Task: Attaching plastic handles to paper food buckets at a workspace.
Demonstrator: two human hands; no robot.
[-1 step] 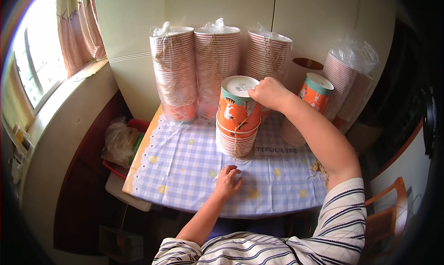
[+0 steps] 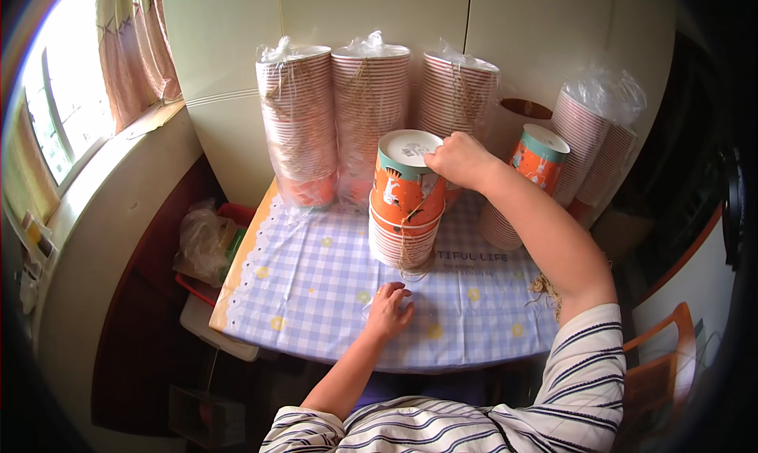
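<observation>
Right hand (image 2: 462, 161) at top edge of cup stack (image 2: 407, 204); can't tell if grip's clenched. Left hand (image 2: 388, 309) grip released, over tabletop (image 2: 316, 299).

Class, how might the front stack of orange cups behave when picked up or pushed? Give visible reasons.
The stack of cups is probably light for its size: the cups look like paper. A push near its top might tip it, since it stands taller than wide. The twine along its side may help hold the nested cups together.
</observation>
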